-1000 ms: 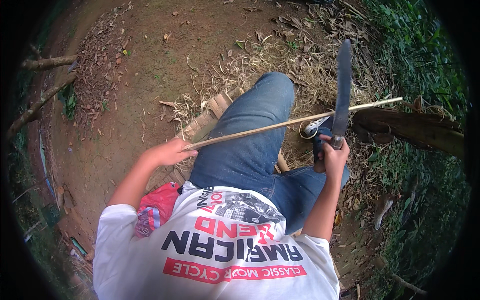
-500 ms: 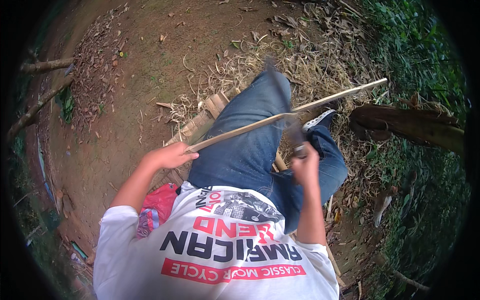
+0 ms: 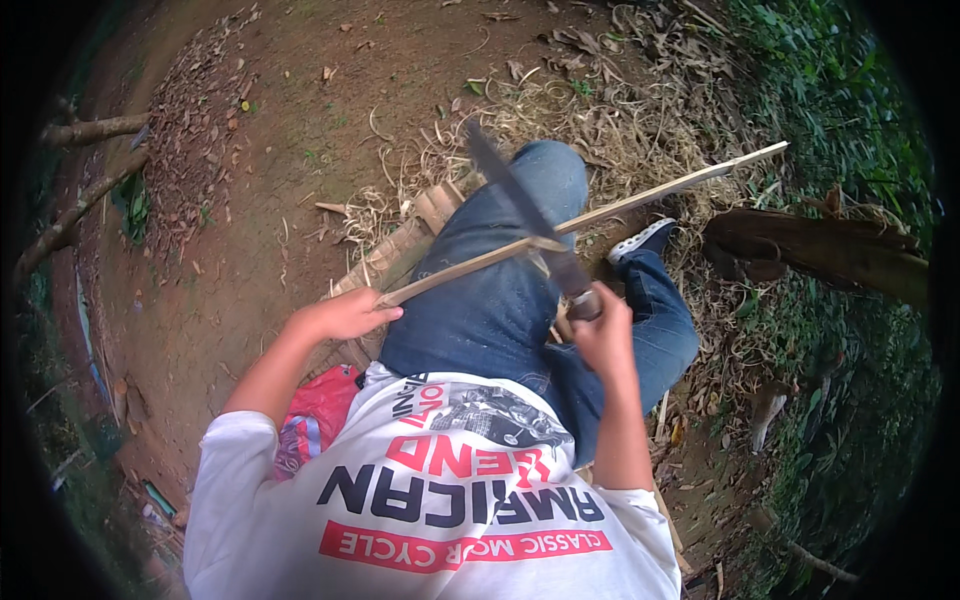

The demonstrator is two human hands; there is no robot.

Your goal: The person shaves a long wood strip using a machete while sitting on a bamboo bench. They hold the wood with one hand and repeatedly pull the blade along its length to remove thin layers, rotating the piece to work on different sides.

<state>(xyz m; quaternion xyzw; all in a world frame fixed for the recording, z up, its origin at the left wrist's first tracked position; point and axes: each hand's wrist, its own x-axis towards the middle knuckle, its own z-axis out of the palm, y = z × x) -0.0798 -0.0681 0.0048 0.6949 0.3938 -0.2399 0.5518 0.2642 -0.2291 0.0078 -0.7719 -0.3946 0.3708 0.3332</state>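
Note:
A long, pale strip that looks like bamboo [image 3: 650, 201] slants up to the right across my jeans-covered thigh. Its near-left end is gripped by my left hand [image 3: 347, 313], thumb on top. My right hand [image 3: 601, 325] is wrapped round the dark handle of a machete [image 3: 507, 187]. The long dark blade crosses the strip over my thigh, its tip pointing up and left. A small pale curl or shaving shows where blade and strip meet. The far end of the strip sticks out free past my knee.
I sit on a low bamboo bench [image 3: 392, 254]. Curly shavings [image 3: 640, 130] and dry leaves cover the ground beyond my knee. A brown log [image 3: 815, 255] lies at the right, before green plants [image 3: 840, 90]. A red cloth or bag [image 3: 318, 400] is beside my left hip.
The machete has swung so its tip points further left, and my right hand has shifted slightly left. The strip's far end has moved a little right and up.

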